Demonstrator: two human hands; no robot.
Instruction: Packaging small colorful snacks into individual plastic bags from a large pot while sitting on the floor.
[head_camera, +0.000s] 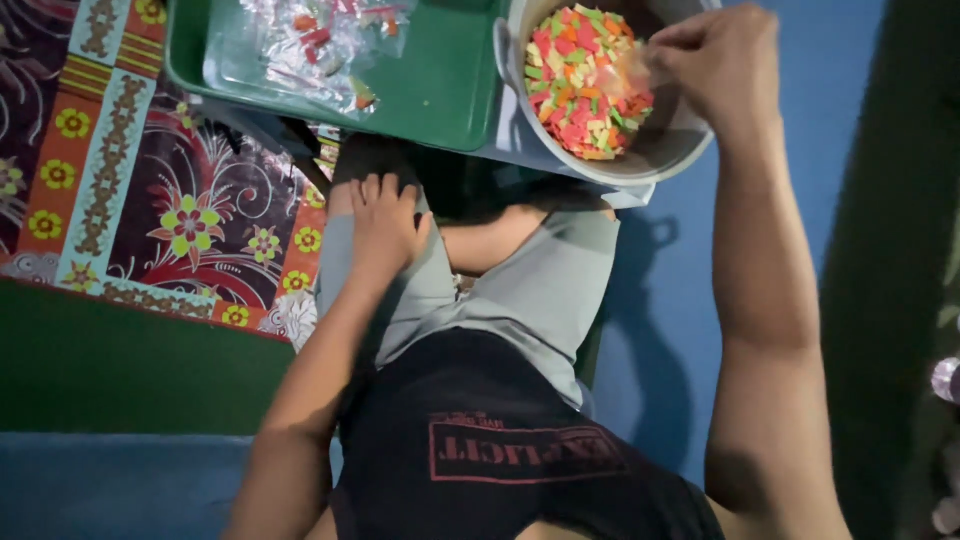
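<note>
Seated cross-legged on a blue floor, facing a grey metal bowl (655, 150) heaped with small red, orange, yellow and green chips (580, 85). Right hand (720, 65) over the bowl's right rim, fingers pinched shut on something pale and blurred (a clear bag or a few chips, cannot tell which). Left hand (385, 225) flat on the left knee, palm down, fingers relaxed, holding nothing. Green tray (440, 85) just left of the bowl, touching or nearly so, with filled clear packets (320, 40) lying on it. Patterned floral mat (150, 190) beneath the tray's near side. Advisable: keep the pinch low over the heap to avoid spills onto the floor, and bring the idle hand up for support.
</note>
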